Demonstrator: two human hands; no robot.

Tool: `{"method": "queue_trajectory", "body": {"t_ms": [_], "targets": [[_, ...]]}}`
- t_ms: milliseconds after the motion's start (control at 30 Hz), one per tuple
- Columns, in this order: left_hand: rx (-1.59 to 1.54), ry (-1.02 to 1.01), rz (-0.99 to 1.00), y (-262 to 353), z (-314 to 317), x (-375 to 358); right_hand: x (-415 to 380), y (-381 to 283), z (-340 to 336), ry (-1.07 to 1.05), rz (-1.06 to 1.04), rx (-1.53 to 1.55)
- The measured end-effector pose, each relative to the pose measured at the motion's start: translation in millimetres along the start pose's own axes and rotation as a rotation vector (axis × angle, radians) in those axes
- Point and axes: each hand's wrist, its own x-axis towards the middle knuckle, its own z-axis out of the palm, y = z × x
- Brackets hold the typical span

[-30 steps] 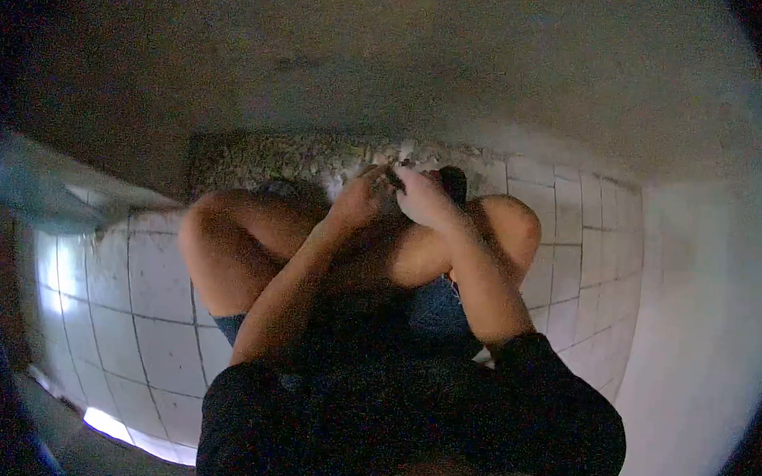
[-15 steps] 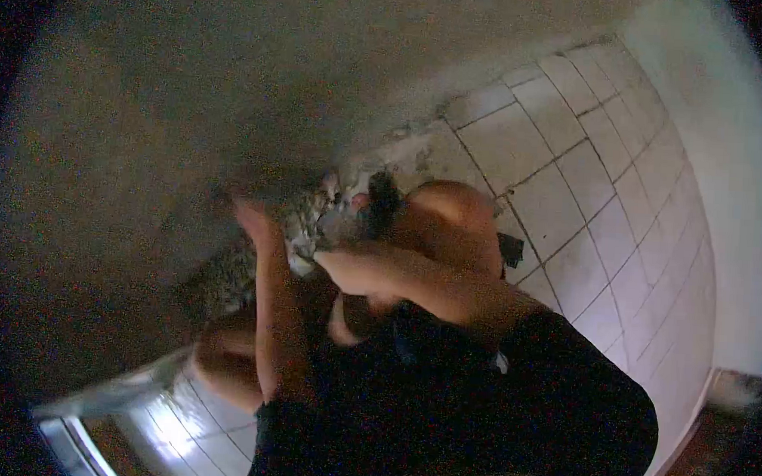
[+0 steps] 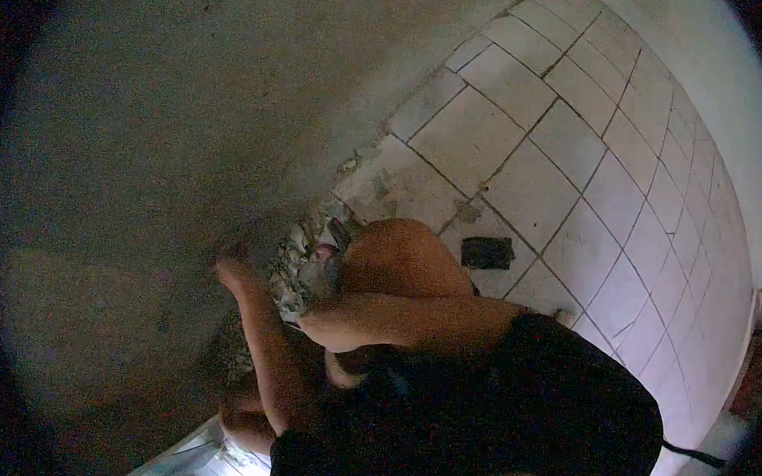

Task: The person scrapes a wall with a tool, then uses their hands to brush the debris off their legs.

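Observation:
My left hand [image 3: 233, 267] is up at the grey wall [image 3: 143, 182], left of a rough strip of broken material. Its fingers are dark and smeared, so whether they hold anything does not show. Lower and to the right, my right hand [image 3: 318, 325] is closed beside the broken strip [image 3: 288, 289], in front of my bent knee [image 3: 406, 256]. What it grips, if anything, is hidden. Just above it is a greyish shape [image 3: 314, 278], too dim to name. A small dark piece [image 3: 340, 231] lies by the knee at the strip's upper end.
Light floor tiles [image 3: 522, 176] with dark joints run along the wall's foot. A black flat rectangular thing [image 3: 488, 252] lies on them right of my knee. A white wall [image 3: 731, 127] stands at the far right. Bright light falls on tiles [image 3: 244, 465] at the lower left.
The view has shifted, showing more floor tiles and more of the black rectangular thing. Both hands appear slightly lower in view and remain near the wall and broken strip.

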Motion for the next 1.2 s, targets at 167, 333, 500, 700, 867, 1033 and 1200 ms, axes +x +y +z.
{"method": "queue_trajectory", "body": {"t_ms": [167, 333, 500, 700, 867, 1033, 1200], "targets": [[0.033, 0.074, 0.162, 8, -12, -17, -4, 9, -15, -0.029, -0.063, -0.046], [1.262, -0.158, 0.319, 21, -62, -27, 1, 4, -25, -0.217, -0.218, -0.122], [-0.748, 0.226, 0.147, 24, -83, -59, 0, -1, -29, -0.457, -0.385, -0.224], [-0.546, 0.318, 0.341, 3, -114, -77, 12, -30, -41, -0.518, -0.325, -0.267], [-0.344, 0.253, 0.257, 40, -129, -106, 15, -48, -28, -0.273, -0.231, -0.254], [-0.105, 0.158, 0.363, 28, -69, -142, 15, -70, -23, -0.168, -0.083, -0.293], [-0.379, 0.206, 0.339, 35, -41, -161, 6, -115, -43, -0.194, -0.351, -0.100]]}}
